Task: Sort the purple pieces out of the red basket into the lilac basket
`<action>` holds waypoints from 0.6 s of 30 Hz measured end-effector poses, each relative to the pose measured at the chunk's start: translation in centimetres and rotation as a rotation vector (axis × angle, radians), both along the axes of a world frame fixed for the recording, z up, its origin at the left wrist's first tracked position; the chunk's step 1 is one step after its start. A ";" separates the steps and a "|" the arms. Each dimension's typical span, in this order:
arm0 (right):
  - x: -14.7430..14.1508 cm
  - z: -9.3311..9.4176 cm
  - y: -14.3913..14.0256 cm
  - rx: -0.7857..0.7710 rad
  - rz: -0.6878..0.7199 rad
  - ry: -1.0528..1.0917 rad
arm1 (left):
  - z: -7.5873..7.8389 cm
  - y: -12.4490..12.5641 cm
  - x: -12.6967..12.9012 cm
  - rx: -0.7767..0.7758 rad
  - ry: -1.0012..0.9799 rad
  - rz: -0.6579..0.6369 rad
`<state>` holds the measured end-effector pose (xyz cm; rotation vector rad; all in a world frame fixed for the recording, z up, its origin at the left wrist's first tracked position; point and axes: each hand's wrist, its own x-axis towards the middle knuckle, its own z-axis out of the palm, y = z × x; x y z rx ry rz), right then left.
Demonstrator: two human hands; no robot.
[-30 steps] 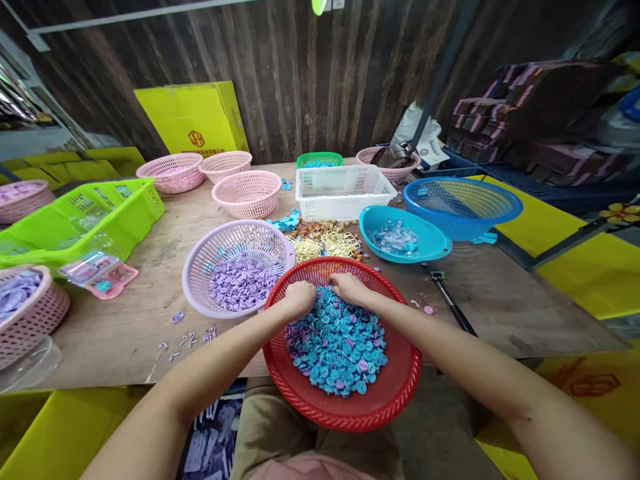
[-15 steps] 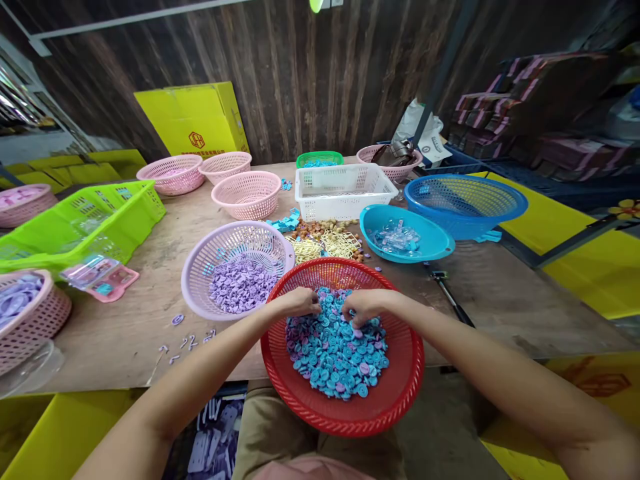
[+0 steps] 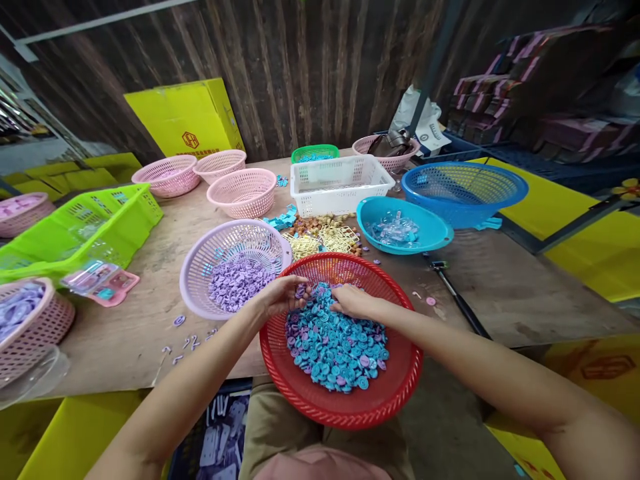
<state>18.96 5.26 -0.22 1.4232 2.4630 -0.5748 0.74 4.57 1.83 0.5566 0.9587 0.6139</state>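
A red basket rests over my lap against the table edge. Inside lies a heap of small round blue plastic pieces, with some purple ones mixed in. My left hand is over the basket's left rim, fingers curled around a few small purple plastic pieces. My right hand reaches into the far side of the heap with bent fingers; its fingertips are partly hidden, and what they pinch cannot be made out. Close by on the left stands a lilac basket containing many small purple pieces.
Behind the red basket are loose yellow and brown pieces, a white crate and a turquoise bowl. A black-handled tool lies right. Pink baskets and a lime crate occupy the left and back.
My left hand has lifted from the heap toward the basket's left rim, with purple pieces now showing in its fingers. My right hand has shifted slightly left and up within the heap.
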 end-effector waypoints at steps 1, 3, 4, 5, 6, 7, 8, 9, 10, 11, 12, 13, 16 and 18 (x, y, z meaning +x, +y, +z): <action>0.0 -0.1 -0.1 -0.004 0.002 -0.014 | -0.1 0.1 -0.2 -0.005 -0.007 0.027; 0.3 0.0 0.0 -0.023 0.011 -0.002 | -0.4 0.2 -0.4 -0.003 -0.022 0.040; 0.6 0.1 0.1 -0.032 0.008 0.026 | -0.5 0.2 -0.5 0.000 -0.029 0.033; 0.9 0.1 0.3 -0.046 -0.002 0.068 | -0.7 0.1 -0.6 0.001 -0.030 0.025; 1.3 0.2 0.5 -0.069 -0.018 0.124 | -0.8 0.1 -0.6 0.002 -0.028 0.018; 1.7 0.3 0.6 -0.111 -0.046 0.192 | -0.9 0.0 -0.5 0.004 -0.025 0.014; 2.2 0.4 0.7 -0.181 -0.091 0.266 | -0.9 0.0 -0.5 0.007 -0.022 0.009; 2.6 0.5 0.7 -0.276 -0.156 0.346 | -0.9 0.0 -0.5 0.008 -0.015 0.002; 2.9 0.6 0.7 -0.387 -0.239 0.430 | -0.9 0.0 -0.4 0.007 -0.005 -0.005; 3.2 0.8 0.7 -0.507 -0.327 0.513 | -0.9 0.0 -0.4 0.006 0.010 -0.013; 3.5 0.9 0.8 -0.623 -0.410 0.595 | -0.9 0.1 -0.4 0.009 0.036 -0.020; 3.7 1.0 0.8 -0.724 -0.475 0.673 | -0.8 0.2 -0.3 0.023 0.082 -0.026; 3.6 0.9 1.4 -0.822 -0.561 0.806 | -0.9 0.4 0.1 0.200 0.407 -0.123; 2.9 0.6 2.0 -0.645 -0.529 0.710 | -1.1 0.7 0.8 0.413 0.798 -0.276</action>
